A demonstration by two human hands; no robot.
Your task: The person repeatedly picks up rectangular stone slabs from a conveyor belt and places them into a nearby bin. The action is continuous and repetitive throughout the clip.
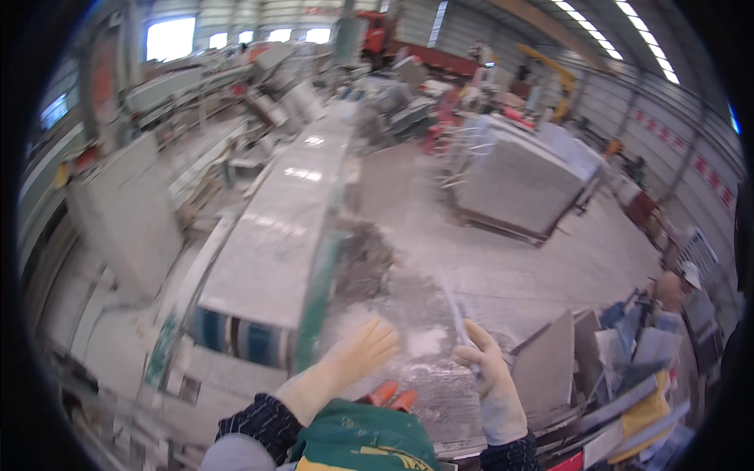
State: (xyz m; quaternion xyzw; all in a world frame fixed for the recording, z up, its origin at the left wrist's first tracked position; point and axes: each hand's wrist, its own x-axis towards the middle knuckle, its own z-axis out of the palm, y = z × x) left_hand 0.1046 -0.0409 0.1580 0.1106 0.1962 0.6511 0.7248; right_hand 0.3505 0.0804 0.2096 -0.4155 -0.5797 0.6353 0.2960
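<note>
My left hand, in a pale cream glove, hovers beside the near right corner of a long machine bed. Its fingers are stretched out and nothing is in them. My right hand, gloved alike, is closed around a thin, pale, rod-like strip that points up and away. Motion blurs the strip, so its exact kind is unclear. On the bed lies a long, shiny, pale slab, with blue rollers at its near end and a green side frame. Below my hands are a green apron and orange boots.
Grey stone slabs lean on the right, near a heap of offcuts. A large grey stack of slabs stands farther off. At left, another big slab stands upright. The grey floor has a dark, wet-looking patch.
</note>
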